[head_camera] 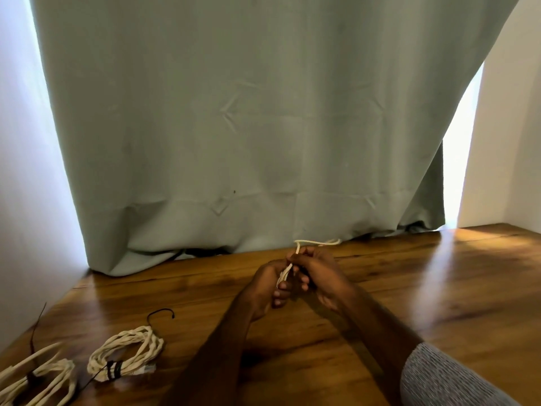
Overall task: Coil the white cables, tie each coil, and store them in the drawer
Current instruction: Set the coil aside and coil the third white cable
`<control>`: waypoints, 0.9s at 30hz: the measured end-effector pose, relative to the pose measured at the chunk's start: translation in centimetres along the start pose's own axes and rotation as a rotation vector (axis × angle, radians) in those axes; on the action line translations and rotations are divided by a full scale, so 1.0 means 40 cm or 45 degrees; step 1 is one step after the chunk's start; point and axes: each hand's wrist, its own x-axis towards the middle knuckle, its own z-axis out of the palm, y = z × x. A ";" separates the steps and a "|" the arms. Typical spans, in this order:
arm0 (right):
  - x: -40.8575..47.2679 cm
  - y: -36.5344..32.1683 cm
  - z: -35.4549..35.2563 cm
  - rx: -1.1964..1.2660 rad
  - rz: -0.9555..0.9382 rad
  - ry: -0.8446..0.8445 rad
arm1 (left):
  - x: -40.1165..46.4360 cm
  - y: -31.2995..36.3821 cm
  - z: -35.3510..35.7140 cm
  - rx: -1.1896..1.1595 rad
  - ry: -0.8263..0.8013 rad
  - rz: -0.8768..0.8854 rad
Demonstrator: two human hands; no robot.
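We have the third cable (295,253) up off the desk (409,288), between both hands, near the curtain (234,127). Our left hand (270,284) is curled round a small bundle of white loops, fingers wrapped under it. Our right hand (314,271) pinches the free strand just above that bundle. From there the strand rises in a short bend and trails off to the right along the desk toward the curtain hem.

The cable looks light and limp, with a soft twisted or braided surface. It bends where the fingers bend it and droops where nothing carries it. We judge it will not hold a coil by itself: loops let go will likely spring loose or slide. So the left hand's place is across all the loops at one point, pinning them together. The right hand should take the free strand near the bundle, where it can feed fresh turns. The surface seems more grippy than slippery, and nothing about it looks fragile.

Two finished coils lie at the lower left of the desk. The nearer coil (126,357) is bound with a dark tie (114,370), whose wire end curls up behind it. The far coil (38,376), partly cut off by the frame edge, has a dark tie too. No drawer is in view.

We can read no brand, label or writing anywhere.
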 end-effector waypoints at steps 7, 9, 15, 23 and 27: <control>0.014 0.002 -0.056 -0.919 -0.500 0.345 | -0.021 0.013 -0.006 -0.202 -0.205 -0.036; 0.021 0.010 -0.065 -1.219 -0.773 0.323 | -0.029 0.023 -0.005 -0.254 -0.227 -0.036; -0.003 0.000 -0.059 -0.879 -0.614 -0.320 | -0.036 0.032 -0.011 -0.449 -0.264 -0.009; 0.004 0.005 -0.049 -0.711 -0.711 -0.318 | -0.049 0.024 -0.053 -0.495 -0.464 0.138; 0.008 0.009 -0.047 -0.574 -0.640 -0.273 | -0.040 0.023 -0.043 -0.517 -0.376 0.086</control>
